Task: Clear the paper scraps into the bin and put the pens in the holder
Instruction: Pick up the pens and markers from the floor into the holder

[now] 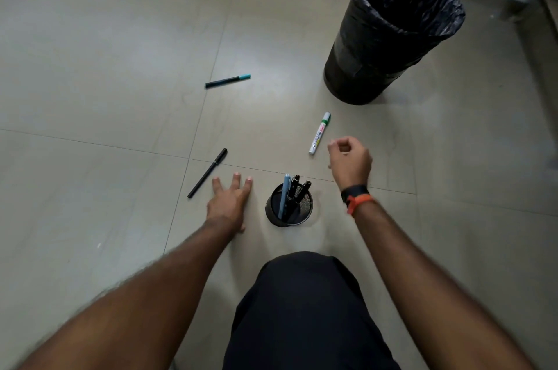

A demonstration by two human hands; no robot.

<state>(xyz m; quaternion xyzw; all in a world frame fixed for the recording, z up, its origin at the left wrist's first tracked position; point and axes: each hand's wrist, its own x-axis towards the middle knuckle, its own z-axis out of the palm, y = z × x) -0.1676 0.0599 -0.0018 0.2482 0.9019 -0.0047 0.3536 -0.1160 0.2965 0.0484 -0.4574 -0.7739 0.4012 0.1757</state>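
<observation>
The black-lined round bin [395,28] stands at the tiled floor's [90,37] far right. My left hand [228,203] lies spread and empty beside the black mesh holder [289,205]; my right hand [350,161] hovers loosely curled, empty, near the white marker [319,133]. A black pen [207,173] lies left, a teal-capped pen [228,81] farther off.

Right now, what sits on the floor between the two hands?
In the head view, the black mesh pen holder stands between the left hand and right hand, with pens in it.

white marker [319,133] with printed label, lettering too small to read, possibly a brand name
</observation>
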